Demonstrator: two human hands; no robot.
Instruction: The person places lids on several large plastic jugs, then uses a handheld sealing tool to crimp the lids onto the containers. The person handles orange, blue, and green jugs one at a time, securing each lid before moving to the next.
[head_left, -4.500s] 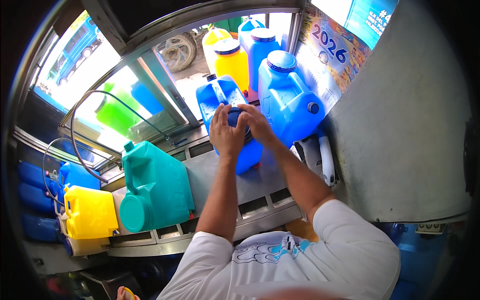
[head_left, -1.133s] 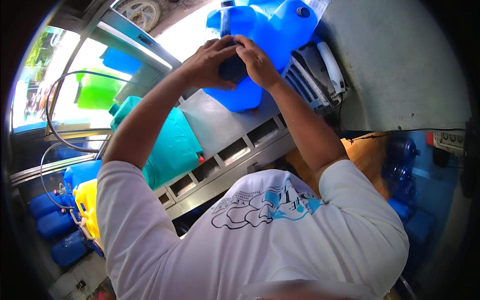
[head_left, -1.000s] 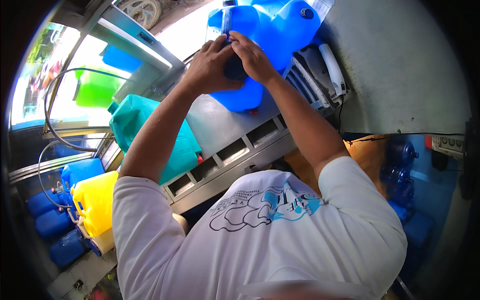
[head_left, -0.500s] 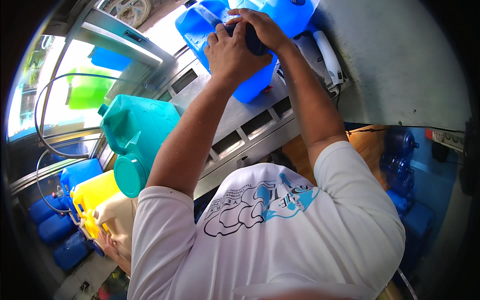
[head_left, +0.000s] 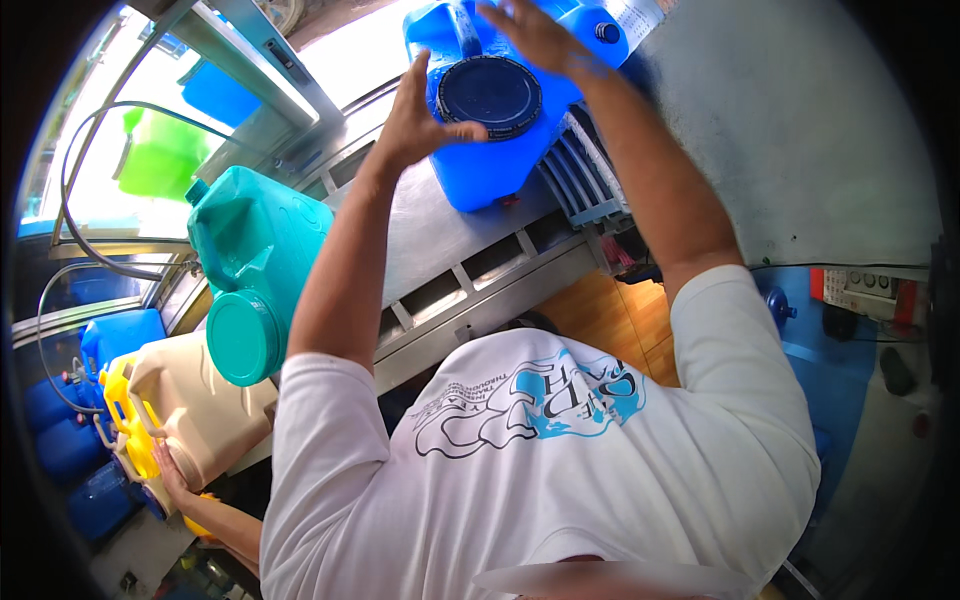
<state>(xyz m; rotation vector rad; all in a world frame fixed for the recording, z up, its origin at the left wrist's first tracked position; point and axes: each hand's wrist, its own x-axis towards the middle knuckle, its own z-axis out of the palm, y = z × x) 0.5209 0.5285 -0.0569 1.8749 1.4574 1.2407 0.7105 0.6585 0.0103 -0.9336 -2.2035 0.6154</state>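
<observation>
A blue water jug point(head_left: 480, 175) stands on the metal counter in front of me, its wide dark-blue screw cap point(head_left: 490, 97) seated on the mouth facing me. My left hand point(head_left: 412, 122) is open at the cap's left side. Its thumb overlaps the cap's lower left rim; whether it touches, I cannot tell. My right hand point(head_left: 535, 38) hovers open beyond the cap, above the jug's right part, with its fingers spread near the moulded handle point(head_left: 464, 30). Nothing is in either hand. A second blue jug with a small dark cap point(head_left: 606, 33) stands behind to the right.
Left of my arm, a teal jug point(head_left: 285, 220) stands on the metal counter point(head_left: 400, 250). Farther left, another person's hand point(head_left: 172, 472) touches a beige jug point(head_left: 205, 385) beside a yellow one point(head_left: 122, 400). A thin hose point(head_left: 66, 200) loops by the window. A grey wall point(head_left: 800, 130) bounds the right.
Both hands have come off the dark-blue cap and opened, the left moving left, the right up and away. The cap is now uncovered. My view has shifted, and the other person's hand shows more.
</observation>
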